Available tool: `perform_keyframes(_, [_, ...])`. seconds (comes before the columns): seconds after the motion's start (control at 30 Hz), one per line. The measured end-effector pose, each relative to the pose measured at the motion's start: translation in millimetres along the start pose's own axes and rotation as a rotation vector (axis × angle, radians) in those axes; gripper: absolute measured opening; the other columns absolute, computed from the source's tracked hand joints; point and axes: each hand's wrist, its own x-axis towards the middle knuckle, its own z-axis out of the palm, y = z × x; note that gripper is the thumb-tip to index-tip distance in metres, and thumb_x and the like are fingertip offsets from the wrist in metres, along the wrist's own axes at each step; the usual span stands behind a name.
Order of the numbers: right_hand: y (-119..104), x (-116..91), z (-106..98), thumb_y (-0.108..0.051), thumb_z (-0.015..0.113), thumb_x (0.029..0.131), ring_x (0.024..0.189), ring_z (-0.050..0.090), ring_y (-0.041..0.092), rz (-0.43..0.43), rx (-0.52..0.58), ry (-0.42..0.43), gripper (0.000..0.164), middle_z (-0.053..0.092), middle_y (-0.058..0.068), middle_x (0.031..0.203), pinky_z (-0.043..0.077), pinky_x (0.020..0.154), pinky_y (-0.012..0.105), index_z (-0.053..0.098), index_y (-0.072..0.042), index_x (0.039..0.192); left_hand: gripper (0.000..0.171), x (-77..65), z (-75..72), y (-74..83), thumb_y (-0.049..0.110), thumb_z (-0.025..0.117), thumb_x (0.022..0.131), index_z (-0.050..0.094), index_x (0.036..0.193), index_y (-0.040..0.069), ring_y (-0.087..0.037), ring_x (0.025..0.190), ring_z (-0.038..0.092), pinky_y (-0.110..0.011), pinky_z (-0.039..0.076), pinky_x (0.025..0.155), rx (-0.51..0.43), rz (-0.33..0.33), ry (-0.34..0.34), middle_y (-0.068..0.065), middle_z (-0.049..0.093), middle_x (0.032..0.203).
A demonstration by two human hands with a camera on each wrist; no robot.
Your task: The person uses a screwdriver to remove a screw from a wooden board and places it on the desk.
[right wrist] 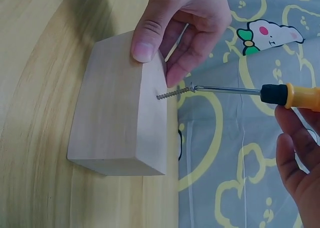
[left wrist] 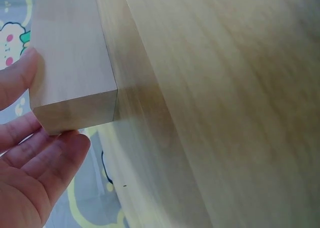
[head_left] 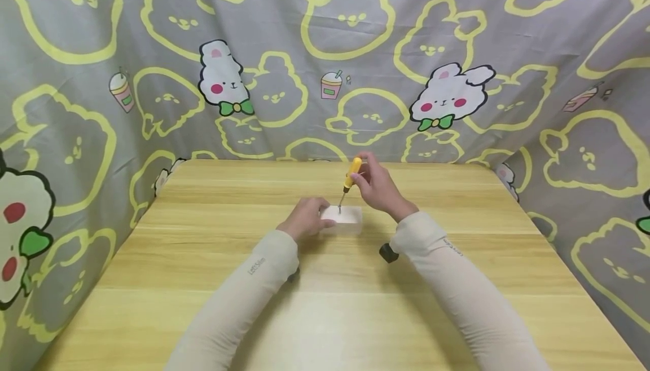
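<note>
A pale wooden block point(right wrist: 107, 102) rests on the table. My left hand point(head_left: 306, 216) holds its left end, thumb on the near face and fingers on the far side. From the block's top face a screw point(right wrist: 174, 92) stands up, its tip in the wood and most of its thread showing. In my right hand point(head_left: 378, 186) is a screwdriver with a yellow handle point(head_left: 353, 171) and black collar, gripped above the block. Its metal shaft point(right wrist: 227, 90) meets the screw's head, tilted slightly in the head view. The left wrist view shows the block point(left wrist: 72, 47) between thumb and fingers.
The wood-grain table point(head_left: 325, 314) stretches around the block on all sides. Behind and beside it hangs a grey curtain point(head_left: 284, 32) with yellow outlines and rabbit prints. A dark piece point(head_left: 389, 253) shows beneath the right wrist.
</note>
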Motion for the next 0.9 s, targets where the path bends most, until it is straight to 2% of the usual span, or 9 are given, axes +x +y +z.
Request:
perform_keyframes(0.27, [0.2, 2.8, 5.3, -0.002, 0.054, 0.098, 0.08, 0.069, 0.03, -0.07, -0.031, 0.05, 0.037, 0.067, 0.019, 0.096, 0.056, 0.066, 0.041, 0.036, -0.004, 0.131, 0.057, 2.7, -1.5, 1.0, 0.03, 0.078, 0.083, 0.059, 0.128, 0.001, -0.029, 0.116, 0.056, -0.041, 0.045, 0.101, 0.001, 0.036, 0.017, -0.015, 0.061, 0.126])
perform_keyframes(0.43, [1.3, 1.9, 13.7, -0.001, 0.058, 0.095, 0.075, 0.069, 0.03, -0.131, -0.065, 0.093, 0.043, 0.066, 0.02, 0.096, 0.058, 0.064, 0.039, 0.037, -0.003, 0.132, 0.057, 1.2, 0.6, -0.3, 0.029, 0.079, 0.081, 0.06, 0.127, 0.001, -0.027, 0.111, 0.059, -0.039, 0.047, 0.098, -0.005, 0.027, 0.018, -0.014, 0.063, 0.122])
perform_keyframes(0.7, [1.4, 4.5, 22.1, -0.004, 0.076, 0.083, 0.066, 0.065, 0.025, -0.281, -0.133, 0.263, 0.047, 0.064, 0.015, 0.083, 0.057, 0.058, 0.034, 0.048, 0.002, 0.121, 0.056, 1.5, -0.9, 0.3, 0.031, 0.079, 0.082, 0.061, 0.126, 0.001, -0.027, 0.109, 0.059, -0.04, 0.047, 0.097, -0.002, 0.043, 0.024, -0.014, 0.064, 0.121])
perform_keyframes(0.8, [0.1, 4.4, 23.6, -0.003, 0.074, 0.085, 0.065, 0.066, 0.024, -0.274, -0.133, 0.263, 0.045, 0.064, 0.016, 0.084, 0.057, 0.057, 0.033, 0.049, 0.002, 0.122, 0.057, 1.4, -1.2, 0.6, 0.032, 0.079, 0.082, 0.061, 0.126, 0.001, -0.026, 0.107, 0.059, -0.04, 0.048, 0.096, 0.008, 0.04, 0.019, -0.013, 0.064, 0.12])
perform_keyframes(0.9, [-1.4, 3.5, 24.6, -0.001, 0.067, 0.09, 0.069, 0.068, 0.025, -0.237, -0.12, 0.226, 0.042, 0.064, 0.018, 0.092, 0.058, 0.059, 0.033, 0.048, 0.001, 0.127, 0.056, 0.8, -1.2, 0.4, 0.032, 0.079, 0.082, 0.061, 0.126, 0.002, -0.026, 0.107, 0.06, -0.039, 0.048, 0.096, 0.013, 0.032, 0.015, -0.013, 0.064, 0.12])
